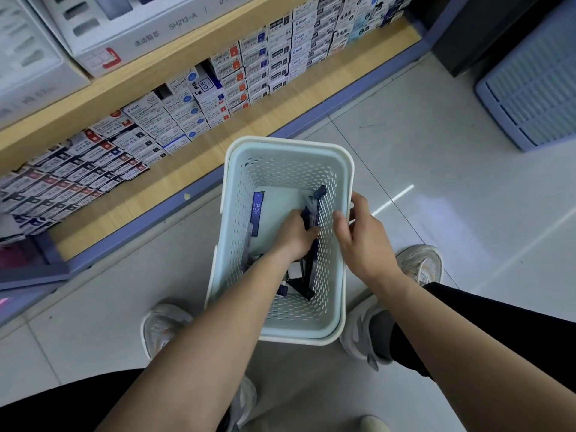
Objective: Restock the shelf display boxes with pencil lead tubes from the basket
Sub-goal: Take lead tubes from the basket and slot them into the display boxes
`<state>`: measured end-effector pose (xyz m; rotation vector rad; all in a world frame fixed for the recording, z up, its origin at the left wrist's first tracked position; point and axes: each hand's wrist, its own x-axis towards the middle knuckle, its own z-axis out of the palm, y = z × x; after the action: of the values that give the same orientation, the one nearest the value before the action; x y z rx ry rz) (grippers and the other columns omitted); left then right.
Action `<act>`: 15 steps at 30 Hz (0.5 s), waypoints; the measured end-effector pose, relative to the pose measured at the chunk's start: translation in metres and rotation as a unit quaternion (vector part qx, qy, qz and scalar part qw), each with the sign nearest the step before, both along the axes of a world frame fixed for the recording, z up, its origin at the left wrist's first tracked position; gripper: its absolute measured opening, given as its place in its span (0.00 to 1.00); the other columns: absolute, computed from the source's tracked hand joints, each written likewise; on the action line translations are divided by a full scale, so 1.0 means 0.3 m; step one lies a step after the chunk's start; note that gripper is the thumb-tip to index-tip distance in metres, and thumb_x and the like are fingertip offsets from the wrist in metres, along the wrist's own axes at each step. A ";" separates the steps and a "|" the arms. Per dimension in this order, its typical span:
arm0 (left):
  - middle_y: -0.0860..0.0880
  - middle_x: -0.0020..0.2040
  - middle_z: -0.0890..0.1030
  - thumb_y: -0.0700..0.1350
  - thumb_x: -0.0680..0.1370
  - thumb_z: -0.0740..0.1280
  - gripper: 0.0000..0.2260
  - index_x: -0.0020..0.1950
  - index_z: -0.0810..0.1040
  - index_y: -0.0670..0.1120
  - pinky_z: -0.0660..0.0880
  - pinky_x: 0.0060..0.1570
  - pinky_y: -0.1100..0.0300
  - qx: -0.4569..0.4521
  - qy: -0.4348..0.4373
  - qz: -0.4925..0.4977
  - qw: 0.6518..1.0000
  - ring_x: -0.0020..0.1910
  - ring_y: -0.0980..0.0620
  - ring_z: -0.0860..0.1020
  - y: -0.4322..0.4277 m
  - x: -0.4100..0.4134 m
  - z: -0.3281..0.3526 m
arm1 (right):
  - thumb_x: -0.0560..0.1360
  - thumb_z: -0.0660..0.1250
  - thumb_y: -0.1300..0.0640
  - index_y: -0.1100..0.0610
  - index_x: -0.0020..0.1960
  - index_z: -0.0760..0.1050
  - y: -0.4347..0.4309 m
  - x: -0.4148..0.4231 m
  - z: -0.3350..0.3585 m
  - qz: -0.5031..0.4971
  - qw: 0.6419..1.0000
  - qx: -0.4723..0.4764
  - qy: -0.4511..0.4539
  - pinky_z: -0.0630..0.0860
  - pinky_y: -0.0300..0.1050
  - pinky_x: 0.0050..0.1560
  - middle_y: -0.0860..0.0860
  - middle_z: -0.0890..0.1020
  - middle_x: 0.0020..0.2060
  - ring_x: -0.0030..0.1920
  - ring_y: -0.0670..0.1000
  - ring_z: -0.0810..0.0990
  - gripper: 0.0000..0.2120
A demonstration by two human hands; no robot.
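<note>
A: Pale tiled floor (436,169) below, with the basket (290,143) standing on it just short of the shelf (174,179). Inside the basket, toward its right wall: left hand (293,236), curled tight round a bundle of dark lead tubes (311,213).

B: And the right hand (363,244)?

A: Hovering at the basket's right rim, fingers loosely spread, gripping nothing — hard to tell whether touching the rim at all.

B: Risks?

A: Probably too many tubes for one fist. Could shed a few on the lift, back into the basket or onto the tiles beside it. Might also snag the perforated wall and tip the light basket, unless steadied from the right.

B: Anything left behind?

A: One tube marked HB 0.7 (256,213) flat on the basket's bottom near its left wall, more under the left wrist — easy to miss. Beyond the basket, up on the shelf: display boxes (131,29).
</note>
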<state>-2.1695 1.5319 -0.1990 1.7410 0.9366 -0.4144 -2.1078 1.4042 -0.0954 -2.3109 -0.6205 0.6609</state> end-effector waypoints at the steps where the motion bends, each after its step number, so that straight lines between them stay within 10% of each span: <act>1: 0.50 0.59 0.81 0.53 0.74 0.68 0.21 0.65 0.75 0.48 0.77 0.59 0.49 0.000 0.004 -0.003 1.000 0.56 0.48 0.80 -0.001 0.001 -0.028 | 0.83 0.57 0.47 0.51 0.67 0.65 -0.001 0.000 0.000 0.000 1.000 0.001 0.001 0.67 0.48 0.37 0.47 0.78 0.37 0.35 0.49 0.75 0.15; 15: 0.50 0.61 0.81 0.46 0.78 0.69 0.17 0.66 0.73 0.47 0.75 0.56 0.54 -0.011 -0.010 0.023 1.000 0.58 0.50 0.79 -0.012 0.003 0.007 | 0.83 0.56 0.47 0.52 0.67 0.64 -0.013 0.002 -0.004 0.000 1.000 0.002 0.000 0.68 0.48 0.37 0.48 0.78 0.38 0.36 0.51 0.76 0.16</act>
<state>-2.1686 1.5283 -0.1971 1.6986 0.9524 -0.3749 -2.1072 1.4004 -0.0965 -2.3073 -0.6212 0.6597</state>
